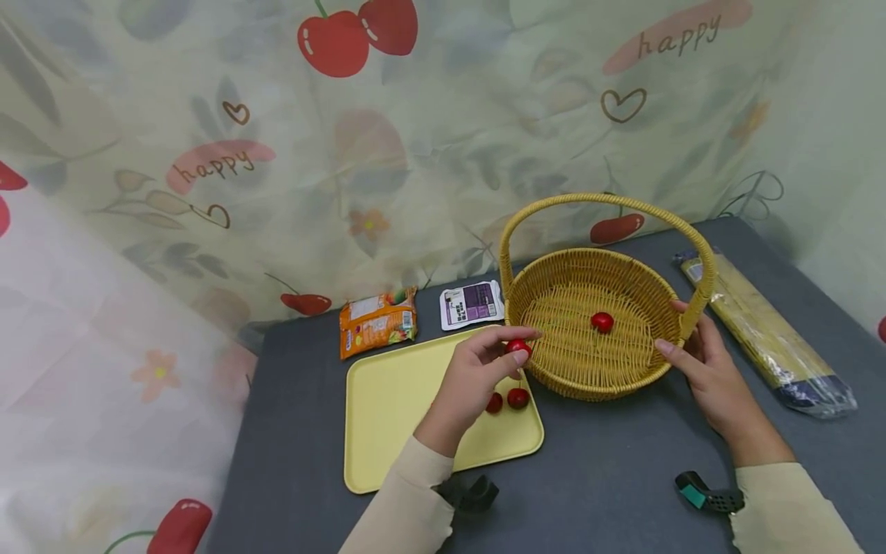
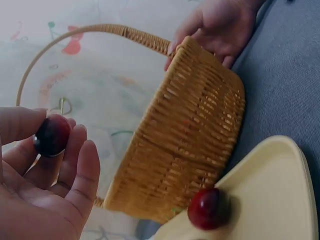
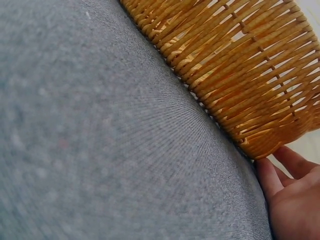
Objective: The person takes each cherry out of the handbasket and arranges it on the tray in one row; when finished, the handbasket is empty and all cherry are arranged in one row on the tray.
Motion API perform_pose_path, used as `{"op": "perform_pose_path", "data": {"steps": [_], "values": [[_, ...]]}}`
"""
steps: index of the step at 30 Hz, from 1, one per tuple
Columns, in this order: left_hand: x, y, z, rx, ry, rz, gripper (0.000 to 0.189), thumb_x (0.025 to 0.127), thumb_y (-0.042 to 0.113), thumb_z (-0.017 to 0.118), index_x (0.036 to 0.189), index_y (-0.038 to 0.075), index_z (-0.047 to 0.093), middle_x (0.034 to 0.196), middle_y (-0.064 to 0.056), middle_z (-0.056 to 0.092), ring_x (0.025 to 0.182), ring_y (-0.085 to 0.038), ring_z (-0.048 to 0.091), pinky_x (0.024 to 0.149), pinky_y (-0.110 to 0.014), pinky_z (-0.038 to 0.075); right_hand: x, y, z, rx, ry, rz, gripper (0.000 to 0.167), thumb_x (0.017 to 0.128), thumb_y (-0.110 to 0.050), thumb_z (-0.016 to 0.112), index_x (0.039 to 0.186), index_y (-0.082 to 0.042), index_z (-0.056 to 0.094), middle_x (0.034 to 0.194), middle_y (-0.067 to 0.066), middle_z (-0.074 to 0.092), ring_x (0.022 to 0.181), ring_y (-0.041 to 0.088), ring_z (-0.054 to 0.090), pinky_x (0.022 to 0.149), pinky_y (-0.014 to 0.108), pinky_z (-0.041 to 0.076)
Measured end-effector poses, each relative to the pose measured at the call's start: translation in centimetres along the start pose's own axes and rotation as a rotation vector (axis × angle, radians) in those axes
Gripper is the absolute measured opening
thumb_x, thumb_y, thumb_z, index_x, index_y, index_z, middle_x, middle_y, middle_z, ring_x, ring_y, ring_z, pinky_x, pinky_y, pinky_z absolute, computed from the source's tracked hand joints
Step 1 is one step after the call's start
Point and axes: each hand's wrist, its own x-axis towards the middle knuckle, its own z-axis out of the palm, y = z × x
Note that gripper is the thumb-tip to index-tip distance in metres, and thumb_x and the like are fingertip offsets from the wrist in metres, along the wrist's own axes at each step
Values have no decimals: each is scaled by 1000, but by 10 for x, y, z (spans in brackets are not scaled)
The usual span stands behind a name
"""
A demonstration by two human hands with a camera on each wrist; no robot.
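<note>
My left hand (image 1: 473, 377) pinches a dark red cherry (image 2: 52, 135) between thumb and fingertips, beside the left rim of the wicker basket (image 1: 588, 392). In the left wrist view the cherry's thin stem points up. My right hand (image 1: 713, 377) grips the right side of the basket, thumb at the rim and fingers around the outside near the handle's foot. Inside the basket lies one cherry (image 1: 602, 322). Below my left hand, more cherries rest on the yellow tray (image 1: 388, 415), including one near its right edge (image 1: 517, 398); my left hand partly covers the tray.
Behind the tray lie an orange snack packet (image 1: 378, 322) and a white and purple packet (image 1: 473, 305). A long clear bag of yellow sticks (image 1: 768, 331) lies right of the basket. Patterned cloth (image 1: 429, 154) hangs at the table's back edge, and a thin cable (image 1: 754, 188) sits in the back right corner.
</note>
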Motion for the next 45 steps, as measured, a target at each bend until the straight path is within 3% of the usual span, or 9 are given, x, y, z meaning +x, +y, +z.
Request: {"op": "perform_pose_path", "data": {"steps": [2,8,11,14,20,28,36,41,45], "values": [[-6,-1,-6,10,18,-14,30,108,11,69,137,10,76,133,-9,72,101,-45,65,82,-34,60,0,0,0,-2,0,2,70,114,-9,57,174,-26,25,160,21,35,135,22,45,95,15,40],[-24,-5,-26,29,78,-36,29,107,11,70,135,8,76,126,-13,72,103,-36,69,84,-37,62,0,0,1,4,0,-1,70,114,-9,58,174,-25,24,161,21,33,136,22,44,95,15,41],[-33,-7,-36,19,113,-39,28,106,9,71,133,6,77,123,-13,73,104,-44,69,83,-38,62,0,0,1,7,4,-6,70,114,-8,58,174,-25,25,160,21,34,136,22,44,95,15,41],[-41,-12,-44,12,142,-50,27,106,10,72,132,5,77,124,-13,73,104,-44,70,83,-37,62,0,0,1,7,9,-6,70,114,-8,58,174,-25,25,160,21,35,136,22,44,95,15,41],[-58,-19,-61,29,196,-118,30,106,15,73,135,9,76,128,-25,69,104,-46,70,82,-40,60,0,0,1,17,9,-11,70,114,-8,58,174,-24,26,159,21,35,137,24,43,95,15,41],[-80,-28,-80,-51,251,-142,38,106,4,71,142,-5,66,135,-38,60,107,-34,73,94,-40,61,1,1,2,29,15,-25,69,113,-7,58,173,-24,27,159,19,35,137,22,44,96,16,41],[-95,-39,-98,8,350,-154,39,103,4,76,139,-6,68,127,-29,67,105,-33,75,94,-40,60,0,2,1,35,14,-19,69,114,-7,58,173,-25,27,160,18,34,138,22,42,96,16,40],[-107,-48,-107,90,414,-198,36,101,6,79,136,-3,71,125,-24,70,102,-33,72,89,-36,62,0,3,1,35,12,-15,70,114,-7,58,173,-25,26,160,18,35,138,21,43,96,16,40],[-113,-59,-111,94,446,-231,38,100,5,81,136,-2,71,126,-21,71,105,-32,73,88,-31,60,0,3,1,35,15,-21,69,114,-7,58,173,-25,27,159,18,36,137,21,43,96,16,40]]}}
